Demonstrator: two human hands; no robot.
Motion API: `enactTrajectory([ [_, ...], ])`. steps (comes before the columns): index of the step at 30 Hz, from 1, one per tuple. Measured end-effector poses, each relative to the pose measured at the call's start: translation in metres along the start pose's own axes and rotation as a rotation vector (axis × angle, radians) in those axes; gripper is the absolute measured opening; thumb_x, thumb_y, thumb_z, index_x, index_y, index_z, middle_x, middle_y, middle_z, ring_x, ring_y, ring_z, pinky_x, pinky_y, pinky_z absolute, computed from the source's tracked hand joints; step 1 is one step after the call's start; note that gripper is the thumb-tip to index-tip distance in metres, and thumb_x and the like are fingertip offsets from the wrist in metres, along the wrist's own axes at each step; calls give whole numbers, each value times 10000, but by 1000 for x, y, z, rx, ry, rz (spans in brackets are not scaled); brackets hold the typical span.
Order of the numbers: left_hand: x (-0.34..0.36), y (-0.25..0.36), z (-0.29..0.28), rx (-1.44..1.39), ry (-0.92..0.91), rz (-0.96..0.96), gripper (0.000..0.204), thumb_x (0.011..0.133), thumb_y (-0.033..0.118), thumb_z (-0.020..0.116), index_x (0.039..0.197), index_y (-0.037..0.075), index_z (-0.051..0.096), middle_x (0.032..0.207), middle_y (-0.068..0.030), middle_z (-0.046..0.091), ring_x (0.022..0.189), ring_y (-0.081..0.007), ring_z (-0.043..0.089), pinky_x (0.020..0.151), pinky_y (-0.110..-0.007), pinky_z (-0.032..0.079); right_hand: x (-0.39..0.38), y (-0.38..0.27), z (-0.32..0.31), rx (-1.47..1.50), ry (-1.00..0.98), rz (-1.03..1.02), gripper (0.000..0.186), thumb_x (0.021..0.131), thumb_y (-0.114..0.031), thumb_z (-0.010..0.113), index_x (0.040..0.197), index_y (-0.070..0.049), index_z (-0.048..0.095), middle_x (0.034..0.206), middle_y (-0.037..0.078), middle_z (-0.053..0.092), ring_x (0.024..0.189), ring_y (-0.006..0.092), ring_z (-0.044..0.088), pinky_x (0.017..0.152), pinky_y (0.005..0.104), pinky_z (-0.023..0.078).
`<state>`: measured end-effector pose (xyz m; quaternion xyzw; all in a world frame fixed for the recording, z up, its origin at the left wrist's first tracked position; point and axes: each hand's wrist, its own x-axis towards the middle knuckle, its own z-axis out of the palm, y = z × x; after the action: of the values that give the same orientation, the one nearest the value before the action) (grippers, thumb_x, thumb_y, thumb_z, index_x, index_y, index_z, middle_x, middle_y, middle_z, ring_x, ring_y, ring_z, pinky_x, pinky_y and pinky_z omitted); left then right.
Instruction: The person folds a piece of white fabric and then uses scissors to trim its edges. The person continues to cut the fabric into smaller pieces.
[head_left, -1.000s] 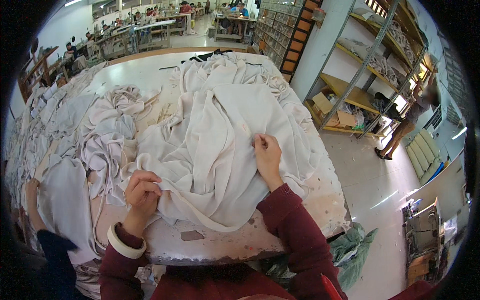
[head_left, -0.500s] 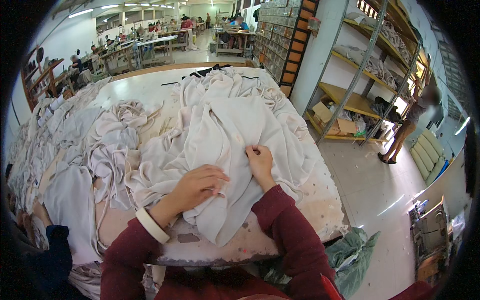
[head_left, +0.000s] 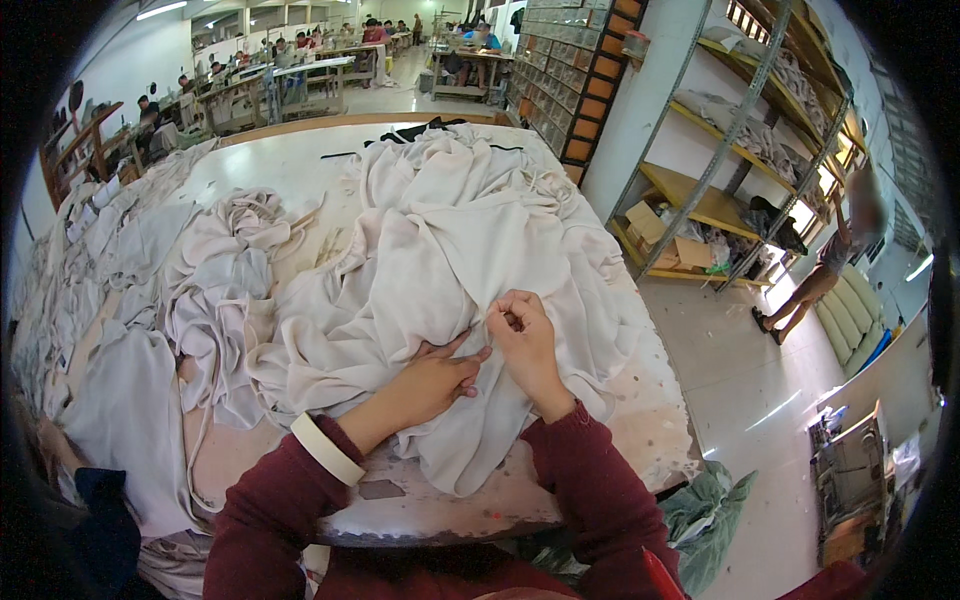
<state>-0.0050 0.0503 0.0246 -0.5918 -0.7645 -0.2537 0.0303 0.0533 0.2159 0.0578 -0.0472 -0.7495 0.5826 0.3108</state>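
Currently, head view: pale cloth (head_left: 480, 245) heaped on table (head_left: 655, 425). Right hand (head_left: 525, 345) pinches it; left hand (head_left: 425, 388), fingers loosely extended, rests against it. Risk, I judge: uneven tugging could skew it, bunching slack into creases.

Brightly lit w/ flr (head_left: 735, 375) glare, edges bent & dk.

Worktables (head_left: 318, 66) stand at the far left, beyond the worn, pale surface (head_left: 645, 425); a strip light (head_left: 160, 10) glows overhead. On the right, a tall, yellow-shelved metal rack (head_left: 700, 197) stands near a white wall (head_left: 645, 105), and the glossy, pale floor (head_left: 715, 345) reflects light.
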Motion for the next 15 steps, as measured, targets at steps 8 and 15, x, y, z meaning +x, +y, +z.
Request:
enactTrajectory([
  [8,4,10,-52,-722,134,-28,76,951,116,507,921,56,472,860,-56,598,806,-190,578,793,-314,421,12,-5,-19,-174,199,-97,119,830,-93,700,891,0,658,953,44,529,622,80,480,580,232,421],
  [15,40,6,-83,-793,141,-245,208,979,225,537,1054,49,619,768,35,515,702,-59,439,658,-218,390,8,4,-17,-327,91,-189,135,821,-129,740,885,-37,665,898,47,561,608,118,501,568,250,428],
])
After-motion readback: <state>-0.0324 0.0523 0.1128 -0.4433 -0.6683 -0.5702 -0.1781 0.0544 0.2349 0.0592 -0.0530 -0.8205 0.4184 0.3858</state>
